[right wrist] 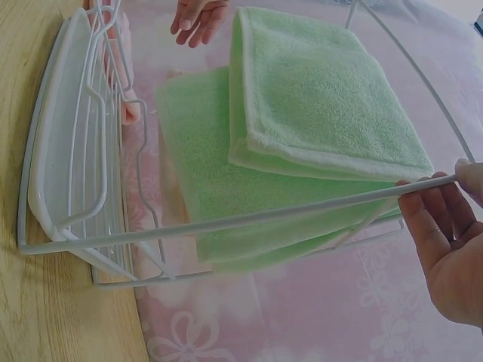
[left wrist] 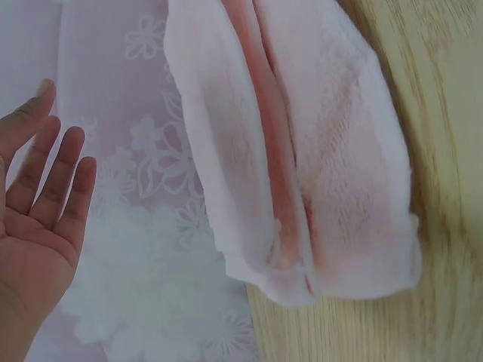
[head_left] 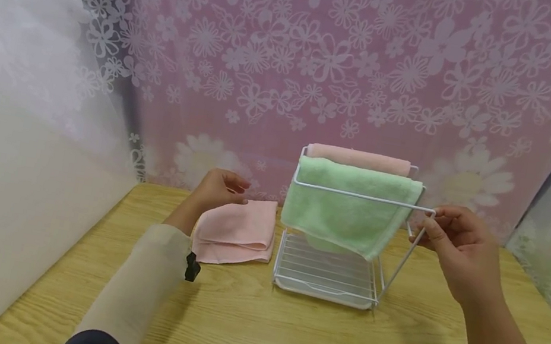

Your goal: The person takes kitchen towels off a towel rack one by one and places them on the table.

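My right hand (head_left: 463,250) pinches the front right upper corner of a white wire rack (head_left: 363,196) between thumb and fingers. Over one of the rack's bars hangs a folded green towel (head_left: 345,207); in the right wrist view the green towel (right wrist: 324,98) drapes on both sides. Behind it a pink towel (head_left: 358,159) hangs over another bar. My left hand (head_left: 218,190) hovers with relaxed fingers above a folded pink towel (head_left: 235,235) on the table, left of the rack. In the left wrist view that hand (left wrist: 45,204) holds nothing, apart from the pink towel (left wrist: 339,166).
A white tray (head_left: 324,291) sits at the rack's base under a wire grid. All stands on a wood-grain table (head_left: 231,315). Close behind hangs a pink flowered curtain (head_left: 280,76), and a white wall (head_left: 7,123) borders the left side.
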`<move>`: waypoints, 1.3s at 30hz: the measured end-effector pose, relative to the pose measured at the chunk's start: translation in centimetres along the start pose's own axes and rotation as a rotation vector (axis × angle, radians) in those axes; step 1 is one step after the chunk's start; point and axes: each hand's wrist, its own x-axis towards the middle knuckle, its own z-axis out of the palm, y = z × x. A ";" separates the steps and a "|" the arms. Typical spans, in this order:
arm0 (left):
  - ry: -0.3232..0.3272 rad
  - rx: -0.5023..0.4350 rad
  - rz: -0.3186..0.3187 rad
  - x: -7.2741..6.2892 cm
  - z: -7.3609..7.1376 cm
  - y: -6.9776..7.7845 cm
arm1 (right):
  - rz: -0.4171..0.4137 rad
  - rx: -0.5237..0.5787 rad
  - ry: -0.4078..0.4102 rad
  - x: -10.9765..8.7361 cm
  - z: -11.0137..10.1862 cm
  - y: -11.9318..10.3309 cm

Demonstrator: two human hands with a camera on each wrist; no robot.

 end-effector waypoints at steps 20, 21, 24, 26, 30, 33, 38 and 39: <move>-0.015 -0.166 0.083 -1.5 0.8 3.9 | 0.026 -0.088 0.011 -0.3 0.0 -0.2; -0.021 -0.174 0.092 -1.5 0.8 4.2 | 0.024 -0.086 0.012 -0.3 0.0 -0.2; -0.030 -0.206 0.118 -1.7 0.8 5.1 | 0.010 -0.060 0.009 -0.2 0.0 0.0; -0.029 -0.222 0.140 -1.7 0.9 5.6 | 0.002 -0.051 0.012 -0.2 0.0 0.1; -0.034 -0.245 0.193 -1.9 1.0 6.7 | -0.010 -0.071 0.011 -0.1 0.0 0.3; -0.046 -0.271 0.217 -2.0 1.1 7.8 | -0.021 -0.079 -0.016 -0.1 -0.1 0.4; -0.070 -0.301 0.214 -2.0 1.3 9.6 | -0.024 -0.093 -0.032 -0.2 -0.3 0.4; -0.069 -0.298 0.213 -1.9 1.3 9.8 | -0.023 -0.097 -0.032 -0.2 -0.3 0.3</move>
